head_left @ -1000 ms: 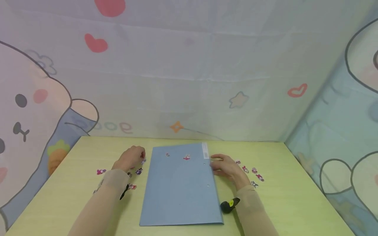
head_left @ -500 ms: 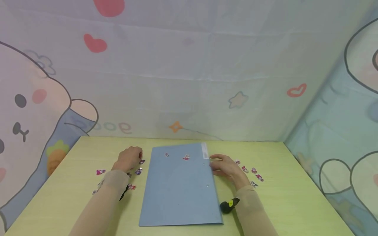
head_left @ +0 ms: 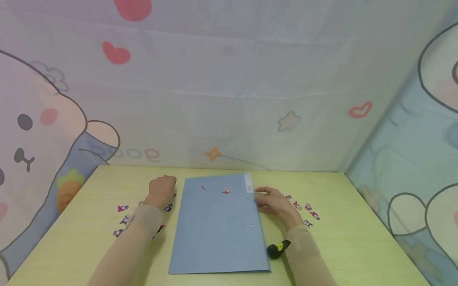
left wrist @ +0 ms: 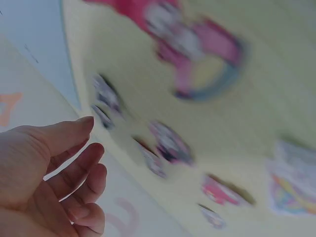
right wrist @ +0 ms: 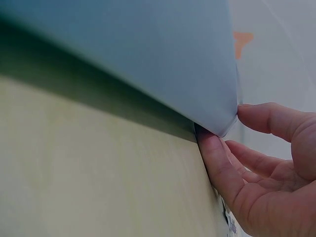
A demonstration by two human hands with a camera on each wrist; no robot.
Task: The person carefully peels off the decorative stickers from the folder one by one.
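A blue folder (head_left: pixel 218 230) lies in the middle of the table, with two small cartoon stickers (head_left: pixel 226 190) near its far edge. My left hand (head_left: pixel 162 190) is over the cut-out stickers (head_left: pixel 168 207) left of the folder. Seen from the left wrist, that hand (left wrist: pixel 54 177) has loosely bent fingers and nothing visible between them. Beyond its fingertips are several stickers (left wrist: pixel 170 140), blurred. At the folder's right edge is my right hand (head_left: pixel 275 202). The right wrist view shows its thumb and fingers pinching the corner of the folder (right wrist: pixel 163 54).
More stickers (head_left: pixel 123 207) are scattered on the yellow table (head_left: pixel 343 246) to the left. Another group of stickers (head_left: pixel 308 206) lies beyond my right hand. A white label (head_left: pixel 249 182) is on the folder's far right corner. A printed cloth (head_left: pixel 229 99) hangs behind the table.
My left hand drew back slightly, then moved forward and right while turning, covering a sticker by the folder and uncovering others beside the forearm. The right hand and folder have stayed put.
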